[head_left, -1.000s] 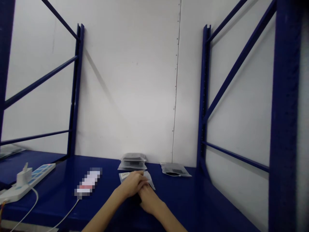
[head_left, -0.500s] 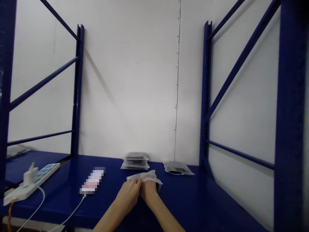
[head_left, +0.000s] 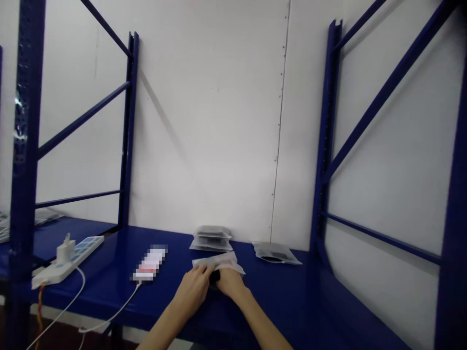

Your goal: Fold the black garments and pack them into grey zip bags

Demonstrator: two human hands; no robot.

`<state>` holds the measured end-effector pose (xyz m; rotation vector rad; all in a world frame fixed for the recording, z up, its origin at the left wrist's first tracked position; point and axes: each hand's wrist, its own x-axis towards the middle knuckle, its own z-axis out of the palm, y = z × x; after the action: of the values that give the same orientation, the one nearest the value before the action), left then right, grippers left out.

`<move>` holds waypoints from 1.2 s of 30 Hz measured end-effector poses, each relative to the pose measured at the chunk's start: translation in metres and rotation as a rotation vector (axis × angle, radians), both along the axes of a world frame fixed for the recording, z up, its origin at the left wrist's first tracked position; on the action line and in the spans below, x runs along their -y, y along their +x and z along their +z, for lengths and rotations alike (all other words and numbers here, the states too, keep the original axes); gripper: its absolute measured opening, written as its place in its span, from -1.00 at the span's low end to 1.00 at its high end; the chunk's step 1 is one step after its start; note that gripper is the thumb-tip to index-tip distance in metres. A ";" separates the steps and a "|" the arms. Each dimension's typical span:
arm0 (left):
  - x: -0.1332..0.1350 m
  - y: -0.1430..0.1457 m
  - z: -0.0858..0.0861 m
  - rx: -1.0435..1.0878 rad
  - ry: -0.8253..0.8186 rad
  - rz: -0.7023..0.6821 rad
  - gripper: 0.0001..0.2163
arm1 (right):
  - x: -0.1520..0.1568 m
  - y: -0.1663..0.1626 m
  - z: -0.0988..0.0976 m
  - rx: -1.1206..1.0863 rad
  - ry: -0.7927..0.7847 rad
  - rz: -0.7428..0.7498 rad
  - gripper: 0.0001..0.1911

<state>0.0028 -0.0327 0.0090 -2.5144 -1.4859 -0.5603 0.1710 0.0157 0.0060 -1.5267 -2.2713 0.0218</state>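
Observation:
A frosted plastic bag point(head_left: 228, 258) lies at the front middle of the blue shelf, its mouth towards me. My left hand point(head_left: 194, 286) is closed on the bag's near left edge. My right hand point(head_left: 230, 282) reaches in under the bag's upper layer, with its fingertips hidden there. A small black item point(head_left: 214, 276), of a kind I cannot make out, shows at the opening between both hands, against my right hand's thumb side. Just behind lies a stack of similar bags point(head_left: 210, 238) with dark contents.
Another frosted bag point(head_left: 277, 253) lies at the back right by the wall. On the left are a phone point(head_left: 150, 263) on a white cable and a white power strip point(head_left: 54, 273) with a plugged-in charger. Blue rack posts point(head_left: 326, 136) stand at the sides.
The view has shifted a little, moving the scene rightwards. My right hand has come back partly out of the bag, and the black item now shows between my hands.

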 end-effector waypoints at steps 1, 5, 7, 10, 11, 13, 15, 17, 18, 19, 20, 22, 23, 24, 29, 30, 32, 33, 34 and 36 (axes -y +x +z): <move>-0.001 0.000 0.000 0.006 0.000 0.045 -0.50 | 0.004 -0.001 0.001 -0.006 -0.016 0.028 -0.53; -0.008 0.002 -0.001 0.034 0.009 0.129 -0.51 | 0.028 -0.001 0.003 -0.059 0.005 0.200 -0.49; -0.008 0.004 -0.002 0.070 0.021 0.068 -0.56 | 0.034 -0.001 0.003 -0.078 0.035 0.243 -0.55; -0.003 0.006 -0.004 0.154 0.041 -0.066 -0.61 | 0.031 -0.003 0.003 -0.061 0.050 0.203 -0.59; -0.001 0.004 -0.006 0.192 0.049 -0.102 -0.62 | 0.029 -0.003 0.004 -0.058 0.058 0.190 -0.60; 0.003 -0.004 -0.011 0.269 0.073 -0.135 -0.63 | 0.028 -0.001 0.004 -0.064 0.081 0.187 -0.63; 0.004 -0.017 -0.016 0.314 0.085 -0.129 -0.57 | 0.035 0.003 0.005 -0.077 0.116 0.218 -0.65; 0.003 -0.031 -0.019 0.312 0.070 -0.120 -0.55 | 0.047 0.009 0.005 -0.086 0.171 0.284 -0.69; 0.002 -0.037 -0.019 0.299 0.059 -0.122 -0.60 | 0.054 0.012 0.006 -0.090 0.211 0.320 -0.71; 0.001 -0.042 -0.018 0.282 0.050 -0.131 -0.68 | 0.061 0.014 0.007 -0.095 0.261 0.351 -0.71; 0.001 -0.046 -0.017 0.265 0.047 -0.144 -0.74 | 0.067 0.015 0.009 -0.101 0.318 0.373 -0.70; 0.001 -0.048 -0.012 0.236 0.059 -0.184 -0.76 | 0.075 0.015 0.013 -0.110 0.422 0.390 -0.70; 0.001 -0.048 -0.010 0.228 0.071 -0.207 -0.76 | 0.077 0.014 0.016 -0.104 0.456 0.389 -0.72; 0.001 -0.048 -0.008 0.223 0.085 -0.228 -0.77 | 0.078 0.012 0.018 -0.089 0.472 0.388 -0.73; 0.002 -0.049 -0.006 0.153 0.137 -0.290 -0.77 | 0.068 -0.006 0.022 0.115 0.436 0.352 -0.81; 0.001 -0.051 -0.006 0.135 0.134 -0.299 -0.75 | 0.065 -0.009 0.022 0.166 0.425 0.353 -0.83; 0.000 -0.055 -0.008 0.123 0.117 -0.318 -0.73 | 0.062 -0.013 0.021 0.242 0.406 0.385 -0.83; -0.001 -0.056 -0.008 0.134 0.105 -0.328 -0.73 | 0.060 -0.014 0.020 0.264 0.398 0.410 -0.83; -0.002 -0.058 -0.009 0.155 0.091 -0.338 -0.73 | 0.059 -0.015 0.020 0.276 0.391 0.430 -0.83; -0.002 -0.060 -0.010 0.212 0.069 -0.363 -0.74 | 0.058 -0.017 0.021 0.281 0.375 0.442 -0.84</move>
<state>-0.0569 -0.0302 -0.0010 -2.7549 -1.0440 -0.9405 0.1545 -0.0426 0.0267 -0.8652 -2.6007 -0.4937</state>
